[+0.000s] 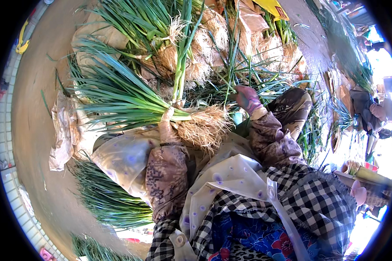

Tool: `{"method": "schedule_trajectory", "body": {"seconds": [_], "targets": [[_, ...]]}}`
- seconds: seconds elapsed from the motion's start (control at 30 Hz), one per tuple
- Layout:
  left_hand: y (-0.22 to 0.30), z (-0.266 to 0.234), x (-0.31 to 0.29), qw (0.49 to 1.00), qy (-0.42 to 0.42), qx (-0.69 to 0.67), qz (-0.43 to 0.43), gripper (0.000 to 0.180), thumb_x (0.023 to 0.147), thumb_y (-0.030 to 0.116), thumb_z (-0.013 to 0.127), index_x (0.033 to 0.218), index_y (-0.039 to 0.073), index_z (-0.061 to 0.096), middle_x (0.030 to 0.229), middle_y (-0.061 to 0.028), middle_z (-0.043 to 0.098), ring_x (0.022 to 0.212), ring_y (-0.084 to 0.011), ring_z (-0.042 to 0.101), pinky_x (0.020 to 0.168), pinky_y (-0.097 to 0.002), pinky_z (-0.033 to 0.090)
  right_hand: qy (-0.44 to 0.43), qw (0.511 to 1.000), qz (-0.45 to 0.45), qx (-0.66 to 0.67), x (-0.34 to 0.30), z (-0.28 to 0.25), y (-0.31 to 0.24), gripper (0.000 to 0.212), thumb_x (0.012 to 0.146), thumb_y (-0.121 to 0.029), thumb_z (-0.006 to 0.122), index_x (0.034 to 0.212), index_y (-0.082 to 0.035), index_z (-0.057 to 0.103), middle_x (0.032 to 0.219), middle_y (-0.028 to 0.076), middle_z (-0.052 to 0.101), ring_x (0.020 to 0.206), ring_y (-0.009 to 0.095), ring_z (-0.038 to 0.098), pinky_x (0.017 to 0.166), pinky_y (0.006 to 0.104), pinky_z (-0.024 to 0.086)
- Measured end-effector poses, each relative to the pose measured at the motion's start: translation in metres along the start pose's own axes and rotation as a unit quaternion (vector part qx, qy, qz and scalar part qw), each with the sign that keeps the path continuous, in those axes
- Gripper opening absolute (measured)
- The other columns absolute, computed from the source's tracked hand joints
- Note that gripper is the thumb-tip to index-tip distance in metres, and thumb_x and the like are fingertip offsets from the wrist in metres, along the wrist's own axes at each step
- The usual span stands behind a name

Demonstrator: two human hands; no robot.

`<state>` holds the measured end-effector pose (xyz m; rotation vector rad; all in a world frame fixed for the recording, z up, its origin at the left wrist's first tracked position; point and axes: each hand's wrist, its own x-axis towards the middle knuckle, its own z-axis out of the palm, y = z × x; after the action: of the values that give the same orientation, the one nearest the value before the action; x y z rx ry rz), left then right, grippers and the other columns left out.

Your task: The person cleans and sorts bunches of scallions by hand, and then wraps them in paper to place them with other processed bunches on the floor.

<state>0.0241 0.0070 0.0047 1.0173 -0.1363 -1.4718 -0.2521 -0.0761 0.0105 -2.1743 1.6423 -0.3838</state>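
My left hand is closed round a bunch of green onions. The long green leaves fan out to the left, and the tangled pale roots point right, over my lap. Two thick stalks rise upright just behind that hand. To the right of the roots, my right hand, in what looks like a patterned glove, has its fingers curled in. Thin green leaves pass close to its fingertips; whatever it grips is too small to make out. Loose leaves lie just beyond it.
Heaped green onions with roots stand at the far side, among brown paper wraps. More bunches lie on the floor at left. Crumpled sacking sits beside them. At right, other people work near more piles.
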Motion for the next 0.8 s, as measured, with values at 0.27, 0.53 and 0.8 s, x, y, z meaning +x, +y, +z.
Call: {"method": "schedule_trajectory", "body": {"seconds": [0.27, 0.53, 0.8], "targets": [[-0.010, -0.020, 0.004, 0.992, -0.056, 0.102, 0.039, 0.027, 0.081, 0.023, 0.054, 0.085, -0.004, 0.055, 0.064, -0.0117, 0.060, 0.042, -0.0109, 0.052, 0.033, -0.0174, 0.040, 0.038, 0.986, -0.111, 0.122, 0.073, -0.003, -0.133, 0.034, 0.071, -0.018, 0.069, 0.102, -0.007, 0.060, 0.083, 0.008, 0.062, 0.067, 0.017, 0.058, 0.063, 0.0276, 0.048], [-0.002, -0.014, 0.002, 0.985, 0.026, 0.163, 0.044, 0.020, 0.077, 0.017, 0.061, 0.076, -0.003, 0.059, 0.056, -0.0094, 0.057, 0.035, -0.0133, 0.048, 0.029, -0.0201, 0.037, -0.040, 0.932, -0.073, 0.352, 0.040, -0.008, -0.123, 0.013, 0.074, -0.014, 0.066, 0.078, -0.002, 0.062, 0.066, 0.000, 0.056, 0.059, 0.008, 0.052, 0.053, 0.0222, 0.043], [-0.002, 0.002, -0.005, 0.985, -0.008, 0.149, 0.084, 0.017, 0.076, 0.012, 0.059, 0.078, -0.004, 0.057, 0.060, -0.0102, 0.058, 0.037, -0.0132, 0.049, 0.029, -0.0182, 0.035, 0.050, 0.934, -0.170, 0.311, 0.092, 0.027, -0.121, 0.026, 0.066, -0.012, 0.072, 0.087, -0.003, 0.059, 0.084, 0.008, 0.061, 0.071, 0.017, 0.056, 0.065, 0.0291, 0.047]]}}
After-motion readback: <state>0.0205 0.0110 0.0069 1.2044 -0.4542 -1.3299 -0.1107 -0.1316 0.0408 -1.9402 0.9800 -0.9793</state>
